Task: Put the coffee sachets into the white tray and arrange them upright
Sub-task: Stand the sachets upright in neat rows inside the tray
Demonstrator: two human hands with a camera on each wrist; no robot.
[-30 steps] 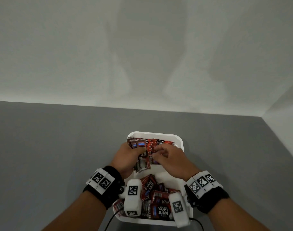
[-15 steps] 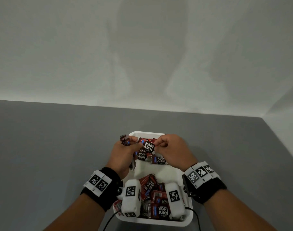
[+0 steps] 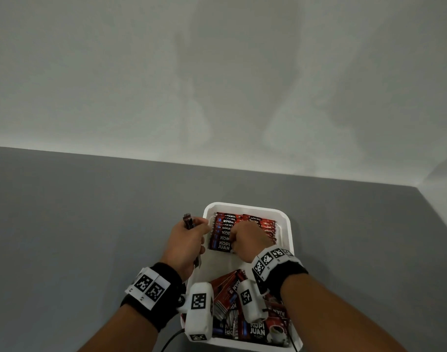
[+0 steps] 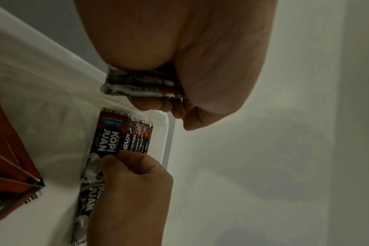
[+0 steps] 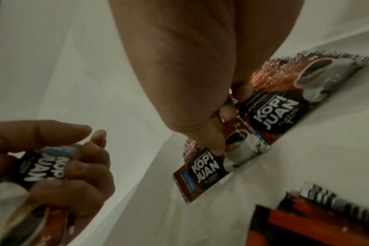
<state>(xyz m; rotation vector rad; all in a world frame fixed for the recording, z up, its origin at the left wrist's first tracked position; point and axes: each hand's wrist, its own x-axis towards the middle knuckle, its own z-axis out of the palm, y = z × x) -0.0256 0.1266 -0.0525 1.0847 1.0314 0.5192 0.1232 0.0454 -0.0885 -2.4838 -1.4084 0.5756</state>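
Bare white tray [image 3: 289, 232] floor mid-tray

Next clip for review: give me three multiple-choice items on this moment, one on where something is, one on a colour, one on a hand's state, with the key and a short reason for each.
1. Where does the neat row of sachets stand?
A. at the far end of the tray
B. on the grey table beside the tray
C. at the tray's near end

2. What colour is the tray?
A. black
B. white
C. blue

3. What is the left hand doing?
A. lying flat and open on the table
B. gripping a bundle of sachets
C. lifting the tray by its rim

Key:
1 A, the head view shows the row against the far wall, with a loose pile at the near end.
2 B, its rim and floor are white on the grey table.
3 B, the right wrist view shows fingers curled round sachets, while the right hand pinches the front sachet of the row.
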